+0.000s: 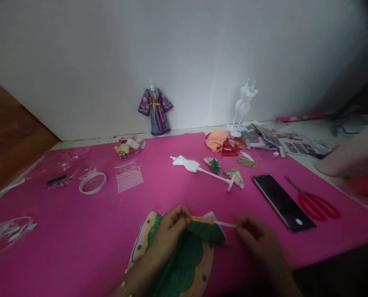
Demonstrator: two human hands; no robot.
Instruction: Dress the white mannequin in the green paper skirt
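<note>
A green doll skirt with a scalloped, orange and cream dotted border lies at the front of the pink mat. My left hand pinches its orange waistband near one end. From the band's other end a narrow white strip runs out to the right. My right hand pinches the far end of that strip, its fingers slightly blurred. Beyond both hands a white doll mannequin on a stand lies on its side. My left wrist covers part of the skirt.
A tape roll and a sheet of small beads lie left. At right are a phone, red-handled scissors and fabric pieces. A dressed mannequin and bare mannequins stand by the wall. Someone's blurred limb shows far right.
</note>
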